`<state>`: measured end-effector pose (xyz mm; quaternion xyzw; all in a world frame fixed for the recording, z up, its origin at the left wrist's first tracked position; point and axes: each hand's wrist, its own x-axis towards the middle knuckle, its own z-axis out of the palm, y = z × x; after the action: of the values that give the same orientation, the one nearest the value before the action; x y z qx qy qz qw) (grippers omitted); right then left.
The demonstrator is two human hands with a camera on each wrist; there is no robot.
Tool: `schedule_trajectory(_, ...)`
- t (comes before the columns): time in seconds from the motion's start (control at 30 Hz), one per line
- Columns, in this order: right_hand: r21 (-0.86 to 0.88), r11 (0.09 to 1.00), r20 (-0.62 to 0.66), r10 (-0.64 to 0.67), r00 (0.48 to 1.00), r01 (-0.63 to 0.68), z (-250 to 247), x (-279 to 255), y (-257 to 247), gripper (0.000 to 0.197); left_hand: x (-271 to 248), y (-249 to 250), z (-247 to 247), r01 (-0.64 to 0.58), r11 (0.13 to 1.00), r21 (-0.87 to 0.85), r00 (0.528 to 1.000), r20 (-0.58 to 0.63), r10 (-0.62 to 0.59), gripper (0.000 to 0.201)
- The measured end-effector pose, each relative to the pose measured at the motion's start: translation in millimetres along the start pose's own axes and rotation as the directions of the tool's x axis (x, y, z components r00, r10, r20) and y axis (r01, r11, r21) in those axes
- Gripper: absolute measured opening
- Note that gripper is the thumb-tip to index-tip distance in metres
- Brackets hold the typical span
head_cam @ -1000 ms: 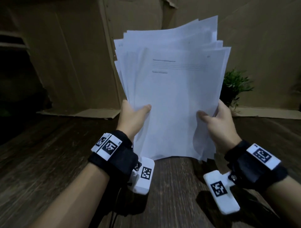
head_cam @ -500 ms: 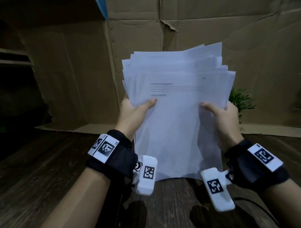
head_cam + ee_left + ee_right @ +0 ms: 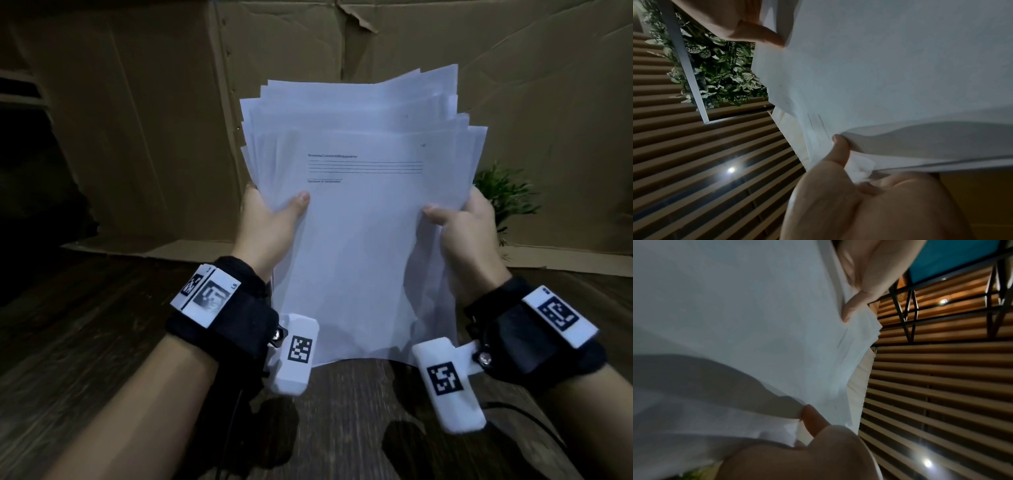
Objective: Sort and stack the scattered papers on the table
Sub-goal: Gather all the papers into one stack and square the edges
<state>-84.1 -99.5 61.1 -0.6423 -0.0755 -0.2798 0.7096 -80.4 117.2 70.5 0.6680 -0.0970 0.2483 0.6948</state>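
A thick stack of white papers (image 3: 359, 240) stands upright on its bottom edge on the dark wooden table (image 3: 85, 342); its top edges are fanned and uneven. The front sheet carries a few printed lines. My left hand (image 3: 270, 219) grips the stack's left edge, thumb on the front sheet. My right hand (image 3: 459, 226) grips the right edge the same way. In the left wrist view the papers (image 3: 890, 81) fill the frame, my left thumb (image 3: 838, 149) pressed on them. In the right wrist view the papers (image 3: 735, 321) bend under my right thumb (image 3: 812, 420).
Brown cardboard sheets (image 3: 137, 120) stand as a wall behind the table. A small green plant (image 3: 503, 195) sits at the back right, close to my right hand. A dark cable (image 3: 520, 414) lies on the table at the lower right.
Both hands have slid up the sides of the stack, from near its lower part to about mid-height. The stack stays upright on the table.
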Motion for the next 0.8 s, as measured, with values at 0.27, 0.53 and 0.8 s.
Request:
schedule_trajectory(0.27, 0.017, 0.994, 0.038, -0.113, 0.993, 0.112, -4.4, 2.3, -15.1, 0.041, 2.8, 20.5, -11.2, -0.043, 0.999, -0.016, 0.999, 0.033, 0.044, 0.047)
schedule_trajectory(0.53, 0.009, 0.991, 0.031, -0.135, 0.990, 0.135, -6.7, 2.9, -14.9, 0.038, 3.6, 18.8, -10.2, -0.033, 0.995, -0.094, 0.997, -0.075, 0.026, 0.056)
schedule_trajectory(0.8, 0.042, 0.994, 0.048, -0.107, 0.993, 0.105, -2.8, 2.4, -8.7, 0.025, 4.5, 0.4, -8.0, 0.065, 0.997, 0.033, 0.994, 0.083, -0.067, 0.057)
